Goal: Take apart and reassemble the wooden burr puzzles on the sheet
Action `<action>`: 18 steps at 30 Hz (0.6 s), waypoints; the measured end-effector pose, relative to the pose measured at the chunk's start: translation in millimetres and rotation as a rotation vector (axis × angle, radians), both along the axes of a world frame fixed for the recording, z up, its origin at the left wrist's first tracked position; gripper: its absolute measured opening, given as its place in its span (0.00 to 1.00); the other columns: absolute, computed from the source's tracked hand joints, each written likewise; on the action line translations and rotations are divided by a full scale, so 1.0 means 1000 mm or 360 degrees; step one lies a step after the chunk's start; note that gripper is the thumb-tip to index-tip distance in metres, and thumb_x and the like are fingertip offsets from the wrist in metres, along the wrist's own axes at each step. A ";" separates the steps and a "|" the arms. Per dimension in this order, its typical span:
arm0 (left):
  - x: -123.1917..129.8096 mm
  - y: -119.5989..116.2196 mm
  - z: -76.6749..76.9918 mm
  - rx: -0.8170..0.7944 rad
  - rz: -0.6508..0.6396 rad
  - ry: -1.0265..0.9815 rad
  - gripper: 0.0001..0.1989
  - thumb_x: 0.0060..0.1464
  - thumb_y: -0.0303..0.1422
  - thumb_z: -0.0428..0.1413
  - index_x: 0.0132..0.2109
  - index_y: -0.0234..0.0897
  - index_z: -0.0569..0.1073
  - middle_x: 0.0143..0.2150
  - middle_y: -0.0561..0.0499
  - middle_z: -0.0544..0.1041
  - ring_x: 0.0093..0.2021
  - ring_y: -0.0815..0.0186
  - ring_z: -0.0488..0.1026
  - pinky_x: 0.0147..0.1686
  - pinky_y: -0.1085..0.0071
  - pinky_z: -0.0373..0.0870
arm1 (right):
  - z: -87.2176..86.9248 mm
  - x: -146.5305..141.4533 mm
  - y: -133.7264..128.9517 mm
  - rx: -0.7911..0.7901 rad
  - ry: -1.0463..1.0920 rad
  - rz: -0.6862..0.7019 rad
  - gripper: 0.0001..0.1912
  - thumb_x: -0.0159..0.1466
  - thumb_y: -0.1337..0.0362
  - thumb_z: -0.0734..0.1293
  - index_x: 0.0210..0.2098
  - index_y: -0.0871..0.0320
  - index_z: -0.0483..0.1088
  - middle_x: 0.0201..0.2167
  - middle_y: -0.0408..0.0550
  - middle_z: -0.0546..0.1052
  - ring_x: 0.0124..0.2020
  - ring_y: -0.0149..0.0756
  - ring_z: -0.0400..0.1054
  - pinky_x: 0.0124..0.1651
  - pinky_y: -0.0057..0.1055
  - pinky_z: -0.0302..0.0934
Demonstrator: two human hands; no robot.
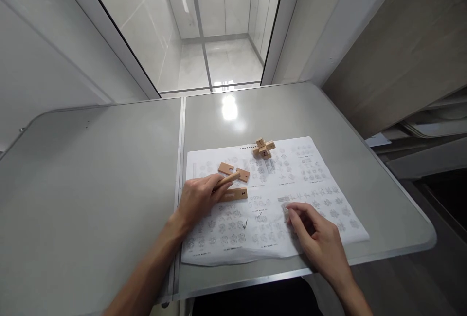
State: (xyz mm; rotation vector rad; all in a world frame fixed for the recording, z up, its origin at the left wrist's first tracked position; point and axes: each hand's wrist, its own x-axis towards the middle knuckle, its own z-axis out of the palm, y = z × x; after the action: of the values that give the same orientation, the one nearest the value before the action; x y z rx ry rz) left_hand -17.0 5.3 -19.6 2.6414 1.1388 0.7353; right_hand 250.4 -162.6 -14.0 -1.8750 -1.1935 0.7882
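Wooden stick [229, 179] (in left fingers [209, 179]) points lengthwise rightward, slightly away.

A pale grey counter [120, 170] stands before a glazed partition [203, 46] — beyond it, white cabinets [239, 7] and a glossy floor [233, 58]. Bright reflected light [229, 108] marks the counter; right — a brownish panel [394, 48].

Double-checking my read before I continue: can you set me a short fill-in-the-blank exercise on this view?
1. The wooden stick is held in the person's ____ hand.
2. The flat block partly under that hand bears the number ____.
3. The interlocked cluster sits at the ____ edge (near or far) of the printed sheet.
4. That sheet lies to the ____ of the table's metal strip.

Missing words: left; 2; far; right.
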 end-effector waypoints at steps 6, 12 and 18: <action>-0.001 0.003 0.007 0.0058 0.0012 -0.0063 0.10 0.75 0.36 0.55 0.43 0.39 0.77 0.31 0.54 0.77 0.28 0.70 0.69 0.29 0.72 0.57 | -0.001 0.000 -0.001 0.0021 -0.0063 0.0052 0.19 0.76 0.47 0.65 0.45 0.54 0.79 0.30 0.47 0.80 0.28 0.40 0.71 0.33 0.33 0.64; 0.005 0.003 0.015 0.0382 -0.0385 -0.0181 0.21 0.74 0.34 0.56 0.29 0.38 0.68 0.26 0.54 0.69 0.29 0.66 0.61 0.32 0.68 0.60 | -0.001 -0.001 0.000 0.0018 -0.0074 0.0035 0.19 0.75 0.47 0.65 0.45 0.54 0.79 0.29 0.45 0.79 0.27 0.38 0.70 0.31 0.31 0.64; 0.011 -0.003 0.007 0.0332 -0.0424 -0.0155 0.21 0.66 0.28 0.61 0.25 0.38 0.66 0.24 0.55 0.67 0.30 0.66 0.61 0.33 0.67 0.62 | -0.003 0.002 0.001 0.0053 -0.0073 0.0043 0.19 0.74 0.47 0.65 0.44 0.54 0.80 0.29 0.46 0.80 0.27 0.38 0.71 0.30 0.30 0.66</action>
State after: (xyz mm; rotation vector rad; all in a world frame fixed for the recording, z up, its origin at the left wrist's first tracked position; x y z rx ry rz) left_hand -6.1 2.0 -12.5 2.8125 0.7000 0.9603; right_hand 252.1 -161.8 -17.4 -1.8627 -1.2553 0.7390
